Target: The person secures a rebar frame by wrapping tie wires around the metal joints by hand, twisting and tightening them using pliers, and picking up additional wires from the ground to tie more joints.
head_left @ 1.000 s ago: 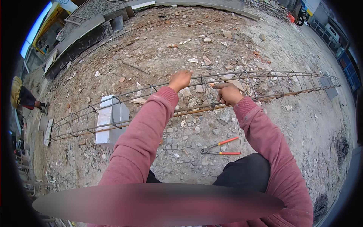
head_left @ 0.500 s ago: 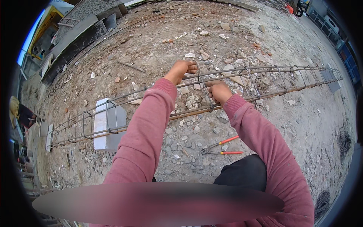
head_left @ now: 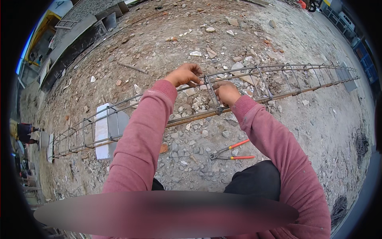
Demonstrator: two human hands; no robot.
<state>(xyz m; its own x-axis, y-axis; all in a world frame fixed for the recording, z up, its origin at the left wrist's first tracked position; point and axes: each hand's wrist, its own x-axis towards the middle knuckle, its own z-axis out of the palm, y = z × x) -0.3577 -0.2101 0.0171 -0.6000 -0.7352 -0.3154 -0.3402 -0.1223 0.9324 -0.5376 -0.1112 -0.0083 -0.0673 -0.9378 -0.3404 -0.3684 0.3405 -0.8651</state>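
A long rebar cage of steel bars and square stirrups runs across in front of me, raised off the ground. My left hand is at its far upper bar, thumb and fingers pinched together beside the top of a stirrup. Just right of that stirrup, my right hand is closed, with its fingertips near the stirrup's side. Whatever sits between the fingers of either hand is too small to make out. Pincers with orange-red handles lie partly spread on the ground, nearer to me than the cage.
Blocks hold up the cage: a white-and-grey one left of my arm and a grey one at the far right. Stones and rubble litter the dirt. Bundled wire lies at right. Another person is at the far left.
My left hand has come down and its fingers have closed in toward the stirrup's top corner. The right hand has shifted slightly left, its pointing finger now drawn in. The pincers lie as before.
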